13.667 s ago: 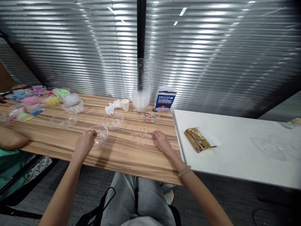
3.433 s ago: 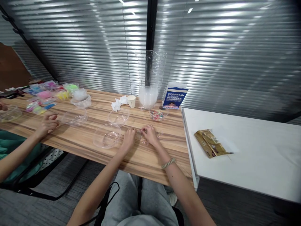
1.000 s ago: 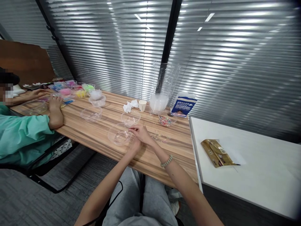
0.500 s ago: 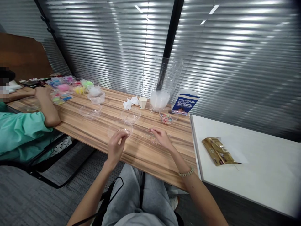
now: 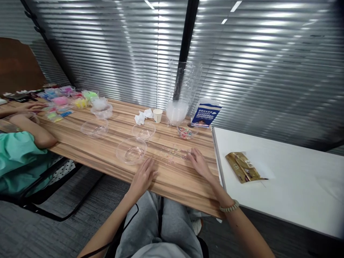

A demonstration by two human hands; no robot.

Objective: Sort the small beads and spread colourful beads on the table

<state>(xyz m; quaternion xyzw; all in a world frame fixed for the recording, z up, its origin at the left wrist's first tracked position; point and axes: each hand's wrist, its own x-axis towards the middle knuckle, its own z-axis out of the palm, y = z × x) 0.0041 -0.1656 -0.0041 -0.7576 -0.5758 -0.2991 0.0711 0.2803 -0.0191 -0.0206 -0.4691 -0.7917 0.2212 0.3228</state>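
My left hand (image 5: 143, 175) lies flat on the wooden table (image 5: 113, 139), fingers stretched out, just below and right of an empty clear plastic bowl (image 5: 131, 151). My right hand (image 5: 198, 163) rests open on the wood beside a scatter of small clear and coloured beads (image 5: 173, 154). Neither hand holds anything. A second clear bowl (image 5: 143, 130) stands behind the first. A small bowl of coloured beads (image 5: 185, 132) sits further back.
A tall clear bag of white stuff (image 5: 178, 104), a blue-white packet (image 5: 205, 113), a paper cup (image 5: 157, 115) and crumpled tissue (image 5: 142, 117) line the back. A gold packet (image 5: 243, 167) lies on the white table (image 5: 290, 179). A person in green (image 5: 18, 154) sits left by coloured bags (image 5: 64, 100).
My left hand has come down from a raised pinch and now lies flat on the wood. My right hand slid a little right, off the beads. The camera view shifted slightly.
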